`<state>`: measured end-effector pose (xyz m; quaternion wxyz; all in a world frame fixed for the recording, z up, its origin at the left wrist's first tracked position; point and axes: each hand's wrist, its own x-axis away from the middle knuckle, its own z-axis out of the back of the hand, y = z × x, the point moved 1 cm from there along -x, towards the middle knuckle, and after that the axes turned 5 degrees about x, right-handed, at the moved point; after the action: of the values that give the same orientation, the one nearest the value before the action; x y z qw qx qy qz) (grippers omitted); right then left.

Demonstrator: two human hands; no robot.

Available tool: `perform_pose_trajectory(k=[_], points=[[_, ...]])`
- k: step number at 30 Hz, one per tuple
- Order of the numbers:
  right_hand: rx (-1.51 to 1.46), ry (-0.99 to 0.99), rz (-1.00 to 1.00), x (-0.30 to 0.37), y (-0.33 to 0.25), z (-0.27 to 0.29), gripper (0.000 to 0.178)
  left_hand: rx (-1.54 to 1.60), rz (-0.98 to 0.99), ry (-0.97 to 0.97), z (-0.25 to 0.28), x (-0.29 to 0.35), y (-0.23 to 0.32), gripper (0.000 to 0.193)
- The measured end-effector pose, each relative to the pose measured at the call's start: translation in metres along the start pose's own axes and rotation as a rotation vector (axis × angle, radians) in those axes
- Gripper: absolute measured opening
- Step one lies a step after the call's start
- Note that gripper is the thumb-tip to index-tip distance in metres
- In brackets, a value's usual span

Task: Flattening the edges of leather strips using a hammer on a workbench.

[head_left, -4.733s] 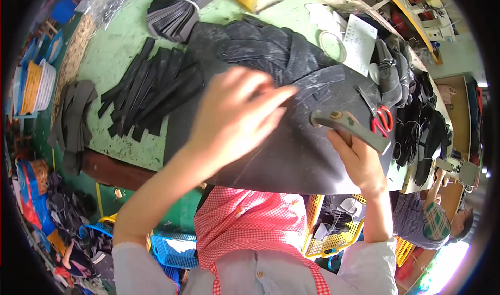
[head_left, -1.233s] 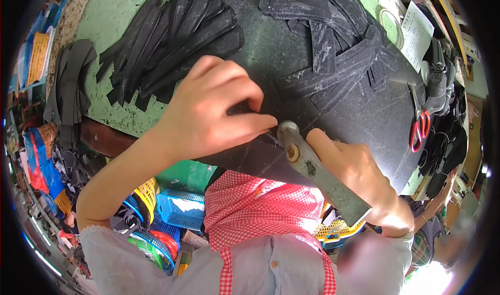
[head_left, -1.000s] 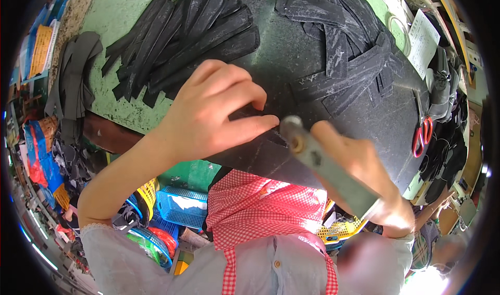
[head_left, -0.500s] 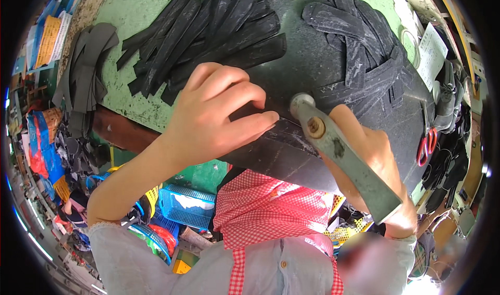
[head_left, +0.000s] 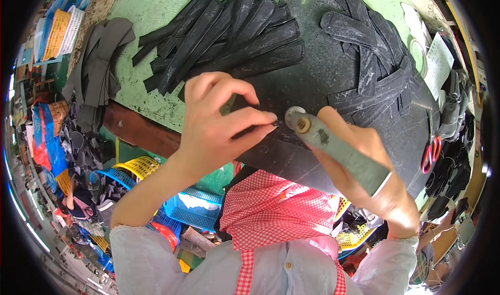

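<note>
My right hand (head_left: 362, 141) grips a hammer (head_left: 338, 152), whose broad grey metal head slants across the fingers with its round striking face toward the left. The end of a wooden handle shows in the head; the rest is hidden. My left hand (head_left: 208, 120) rests low over the black work surface (head_left: 312, 81), thumb and forefinger pinched just left of the hammer face. A small dark bit shows at these fingertips, too small to name. Beyond the left hand lies a fanned pile of black strips (head_left: 229, 34). A second heap of black strips (head_left: 372, 34) lies to the right.
Dark grey strips (head_left: 99, 55) hang over the table's left edge. Red-handled scissors (head_left: 431, 153) and a paper sheet (head_left: 439, 66) lie at the right. Below the table stand a blue basket (head_left: 192, 211) and a yellow basket (head_left: 140, 166). The green tabletop (head_left: 151, 110) shows at left.
The hammer head has shifted slightly left and tilted, its face closer to my left fingertips. My left thumb and forefinger stay pinched together. The whole view has shifted a little.
</note>
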<state>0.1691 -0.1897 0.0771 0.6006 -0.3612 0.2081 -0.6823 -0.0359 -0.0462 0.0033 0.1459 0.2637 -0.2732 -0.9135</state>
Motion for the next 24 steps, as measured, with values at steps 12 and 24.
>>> perform_pose_trajectory(k=[12, 24], points=[[0.114, 0.063, 0.014, -0.003, -0.007, -0.004, 0.016, -0.106, -0.075, 0.059, -0.006, 0.003, 0.013, 0.023], [0.16, -0.053, 0.116, -0.014, -0.003, 0.0, 0.035, -0.164, 0.039, 0.066, -0.007, 0.015, 0.027, 0.024]])
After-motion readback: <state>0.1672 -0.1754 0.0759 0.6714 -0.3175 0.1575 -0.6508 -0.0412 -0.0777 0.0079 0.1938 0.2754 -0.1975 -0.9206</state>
